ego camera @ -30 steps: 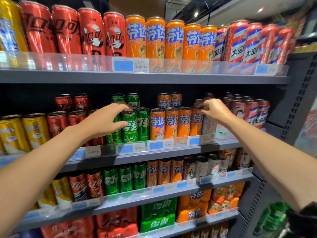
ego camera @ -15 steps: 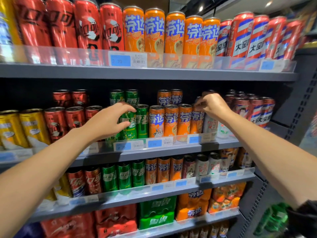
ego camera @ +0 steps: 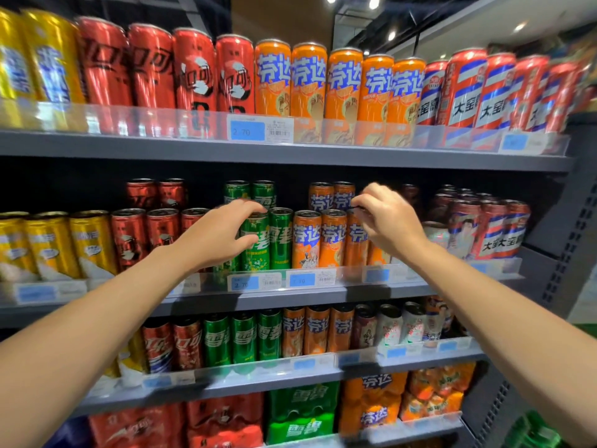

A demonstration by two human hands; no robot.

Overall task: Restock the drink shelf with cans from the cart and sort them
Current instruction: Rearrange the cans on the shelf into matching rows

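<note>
Green can [ego camera: 256,240] gripped by left hand [ego camera: 213,236], right hand [ego camera: 389,221] – fingers curled on orange can [ego camera: 355,240]

Grey shelf unit [ego camera: 290,156]: four tiers, upright yellow, red, green, orange cans [ego camera: 307,239]; multipacks [ego camera: 300,415] on lowest tier.

Ceiling lights [ego camera: 374,2] lit; blue price tags [ego camera: 247,130].

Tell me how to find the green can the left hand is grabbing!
Look at the second shelf from the top, front row. After the red cans come two green ones. It is the left green can, with the left hand curled round it.
</note>
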